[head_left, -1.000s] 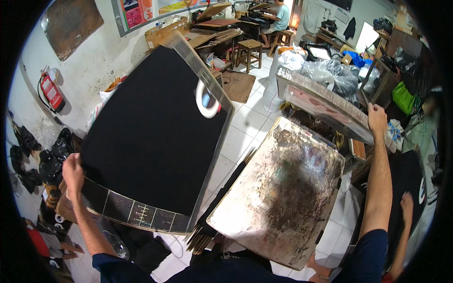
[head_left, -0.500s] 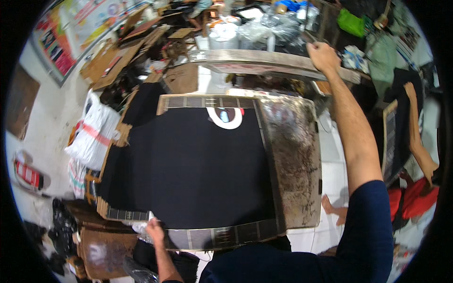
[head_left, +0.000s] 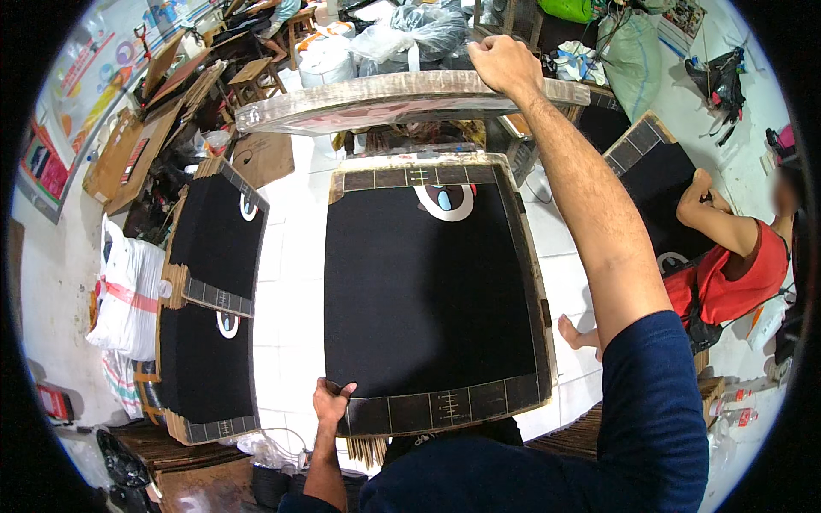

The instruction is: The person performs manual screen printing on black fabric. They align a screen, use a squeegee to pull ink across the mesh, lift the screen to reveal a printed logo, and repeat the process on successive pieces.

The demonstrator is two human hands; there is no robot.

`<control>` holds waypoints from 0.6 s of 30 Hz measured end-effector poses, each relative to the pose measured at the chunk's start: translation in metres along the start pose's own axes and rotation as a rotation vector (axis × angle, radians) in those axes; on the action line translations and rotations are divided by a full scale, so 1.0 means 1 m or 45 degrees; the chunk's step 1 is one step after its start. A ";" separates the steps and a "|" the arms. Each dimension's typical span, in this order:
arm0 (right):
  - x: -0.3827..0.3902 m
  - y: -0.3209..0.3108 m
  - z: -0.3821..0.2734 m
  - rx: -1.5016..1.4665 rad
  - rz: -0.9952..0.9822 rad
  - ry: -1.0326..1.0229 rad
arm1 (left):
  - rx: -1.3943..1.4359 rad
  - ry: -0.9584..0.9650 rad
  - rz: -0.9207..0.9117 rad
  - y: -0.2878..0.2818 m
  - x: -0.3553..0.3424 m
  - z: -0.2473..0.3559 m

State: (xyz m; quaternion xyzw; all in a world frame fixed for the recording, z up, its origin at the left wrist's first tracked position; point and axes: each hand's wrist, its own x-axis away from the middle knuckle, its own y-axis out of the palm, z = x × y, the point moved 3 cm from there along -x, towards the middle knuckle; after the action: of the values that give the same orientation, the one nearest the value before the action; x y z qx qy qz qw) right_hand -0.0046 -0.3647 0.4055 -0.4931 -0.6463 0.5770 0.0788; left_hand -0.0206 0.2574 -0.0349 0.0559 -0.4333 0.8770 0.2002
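In front of me a board [head_left: 505, 389] with dark, ruled borders lies flat, covered by a black fabric panel [head_left: 385, 282]. A white-ringed eye print [head_left: 449, 205] shows near its far edge. My left hand [head_left: 331, 402] grips the board's near left corner, thumb on top. Beyond the board, a wooden screen frame [head_left: 376, 92] is tilted up. At its top edge, right of the middle, my right hand [head_left: 509, 67] is closed around the frame; the fingertips are partly hidden.
On the left stand stacked boards [head_left: 209, 295] with black fabric and similar eye prints. White sacks [head_left: 128, 291] lean beyond them. At the right, a person in red [head_left: 735, 265] reaches over another black-covered board [head_left: 663, 184]. White floor tiles [head_left: 291, 299] separate the boards.
The black-covered board has moved right, onto the brown surface that was partly bare, and my left hand has moved with it. My view has shifted; my right hand still grips the raised frame.
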 end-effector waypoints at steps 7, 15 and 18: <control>-0.017 0.001 0.000 0.020 0.075 -0.062 | -0.084 -0.121 -0.030 0.000 -0.006 0.012; -0.023 -0.016 -0.011 -0.070 0.034 0.076 | 0.013 -0.234 -0.043 0.003 -0.026 0.017; -0.024 -0.012 -0.008 -0.098 0.026 0.085 | 0.019 -0.255 -0.051 0.006 -0.028 0.017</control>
State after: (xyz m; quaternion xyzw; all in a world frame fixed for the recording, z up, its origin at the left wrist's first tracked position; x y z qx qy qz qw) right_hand 0.0068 -0.3751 0.4293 -0.5214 -0.6598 0.5358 0.0754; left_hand 0.0017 0.2323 -0.0363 0.1535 -0.4432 0.8661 0.1731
